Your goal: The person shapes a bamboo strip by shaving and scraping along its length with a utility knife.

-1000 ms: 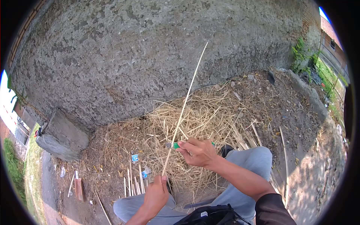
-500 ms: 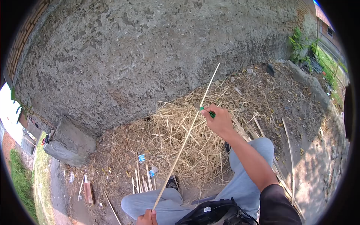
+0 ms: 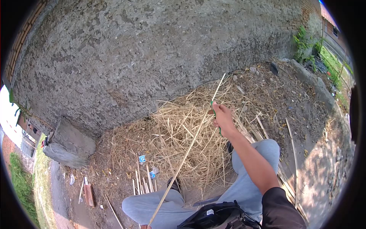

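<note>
A long, thin bamboo strip [image 3: 183, 162] slants up from the bottom edge past my right hand, its far tip near the wall's foot. My right hand [image 3: 224, 119] is closed around a green-handled tool [image 3: 212, 103] that meets the strip in its upper part; the tool's working edge is too small to make out. At the bottom edge, only the fingertips of my left hand [image 3: 145, 226] show, closed at the strip's near end. Beneath the strip lies a wide heap of pale shavings [image 3: 206, 162].
A rough grey wall [image 3: 152, 57] rises behind the heap. More strips lie on the ground at the right [image 3: 292, 149], and short pieces [image 3: 144, 181] near my left foot. A concrete block [image 3: 70, 143] stands left. A black bag [image 3: 209, 217] rests at my lap.
My right hand with the green-handled tool has shifted slightly up and right, and turned. The strip's far tip is lower, and my left hand has dropped almost out of view.
</note>
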Demonstrator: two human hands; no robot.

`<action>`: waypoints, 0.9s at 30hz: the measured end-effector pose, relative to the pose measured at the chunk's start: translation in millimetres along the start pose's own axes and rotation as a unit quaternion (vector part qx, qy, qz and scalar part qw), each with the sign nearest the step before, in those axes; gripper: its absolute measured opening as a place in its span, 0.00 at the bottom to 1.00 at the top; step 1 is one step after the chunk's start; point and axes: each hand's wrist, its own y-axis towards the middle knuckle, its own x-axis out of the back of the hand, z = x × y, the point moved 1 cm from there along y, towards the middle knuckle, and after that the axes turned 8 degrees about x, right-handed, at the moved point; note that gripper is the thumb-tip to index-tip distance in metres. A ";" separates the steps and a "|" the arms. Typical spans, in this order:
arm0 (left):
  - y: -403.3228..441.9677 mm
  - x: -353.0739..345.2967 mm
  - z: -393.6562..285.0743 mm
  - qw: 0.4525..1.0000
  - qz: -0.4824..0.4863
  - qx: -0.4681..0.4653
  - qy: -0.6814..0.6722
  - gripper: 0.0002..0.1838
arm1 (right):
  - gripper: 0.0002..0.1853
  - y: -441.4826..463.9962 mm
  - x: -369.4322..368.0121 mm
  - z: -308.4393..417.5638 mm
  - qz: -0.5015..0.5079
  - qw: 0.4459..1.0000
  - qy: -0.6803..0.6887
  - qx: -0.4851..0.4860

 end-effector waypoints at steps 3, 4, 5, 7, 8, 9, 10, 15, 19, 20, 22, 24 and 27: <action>5.0 -5.4 14.7 1.000 -0.006 0.029 -0.007 0.12 | 0.17 -13.1 -1.9 -7.8 0.057 0.997 -0.055 0.025; 3.8 -6.8 20.2 0.999 -0.006 0.046 -0.022 0.13 | 0.17 -14.2 -2.7 -13.9 0.118 0.981 -0.137 0.074; 1.8 -7.8 24.1 0.999 -0.007 0.045 -0.022 0.13 | 0.17 -16.0 -3.0 -20.8 0.179 0.952 -0.217 0.121; -5.7 -8.1 28.6 0.998 -0.054 -0.007 0.030 0.15 | 0.19 -29.6 -10.5 -17.3 0.235 0.956 -0.164 0.059; -10.0 -11.7 38.7 0.998 -0.051 -0.004 0.031 0.15 | 0.19 -40.6 -14.2 -10.4 0.232 0.971 -0.040 -0.032; -11.6 -12.8 44.9 0.992 -0.101 -0.056 0.054 0.16 | 0.19 -48.6 -15.8 -7.8 0.223 0.963 0.085 -0.124; -16.1 -13.1 49.8 0.980 -0.149 -0.108 0.078 0.17 | 0.20 -44.1 -15.6 -7.3 0.241 0.951 0.119 -0.154; -5.4 20.5 16.7 0.978 0.010 0.061 0.201 0.23 | 0.15 -47.1 -22.5 -6.3 0.266 0.931 0.196 -0.157; 51.3 62.1 -71.3 0.930 -0.214 -0.141 0.265 0.23 | 0.13 -57.5 -28.7 -20.6 0.236 0.943 0.172 -0.158; 63.1 66.7 -90.6 0.902 -0.271 -0.189 0.277 0.23 | 0.13 -56.8 -31.0 -23.3 0.233 0.945 0.180 -0.145; 96.7 49.2 -112.9 0.925 -0.280 -0.236 0.107 0.18 | 0.13 -59.2 -35.0 -26.0 0.221 0.947 0.193 -0.134; 125.9 13.8 -109.2 0.985 -0.071 -0.155 -0.041 0.33 | 0.14 -62.0 -37.8 -25.9 0.224 0.945 0.197 -0.134; 189.7 -18.8 -139.0 0.987 -0.032 -0.141 -0.073 0.36 | 0.15 -62.8 -40.5 -24.9 0.233 0.943 0.196 -0.134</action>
